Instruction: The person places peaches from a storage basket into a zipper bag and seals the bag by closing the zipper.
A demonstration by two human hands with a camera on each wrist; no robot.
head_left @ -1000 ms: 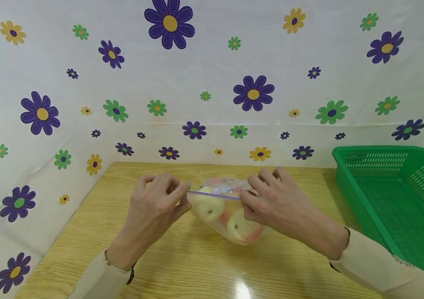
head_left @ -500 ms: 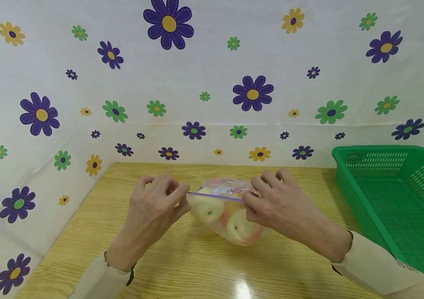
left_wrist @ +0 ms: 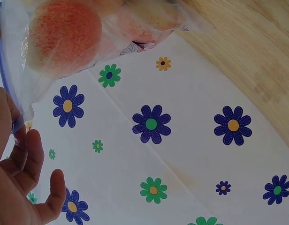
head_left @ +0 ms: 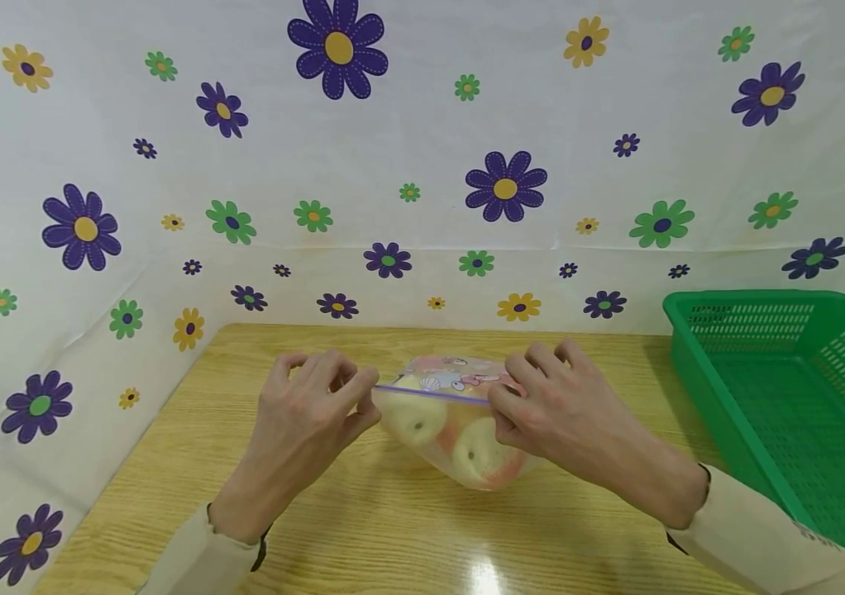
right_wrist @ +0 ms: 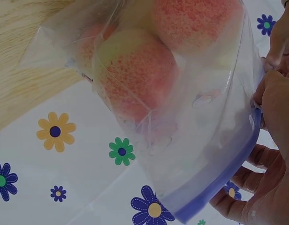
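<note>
A clear zip bag (head_left: 422, 378) printed with cartoon shapes holds several peaches (head_left: 478, 453), yellowish with red blush. A purple zip strip (head_left: 430, 393) runs along its mouth between the hands. My left hand (head_left: 307, 417) pinches the strip's left end between thumb and index finger, the other fingers curled loosely. Farther right on the strip, my right hand (head_left: 560, 409) pinches it with thumb and index finger and covers the rest of that edge. In the right wrist view, the purple edge (right_wrist: 201, 192) extends past the right hand's fingers. Red peach skin (left_wrist: 64, 37) shows through the plastic in the left wrist view.
A green plastic basket (head_left: 757, 446) with perforated sides stands on the right of the wooden table (head_left: 393, 537). White cloth (head_left: 422, 124) with printed flowers hangs behind and on the left. Both forearms wear light sleeves (head_left: 750, 521).
My right hand has slid slightly rightward and down along the zip strip, leaving more of the purple line showing. The left hand and the peaches have stayed nearly in place.
</note>
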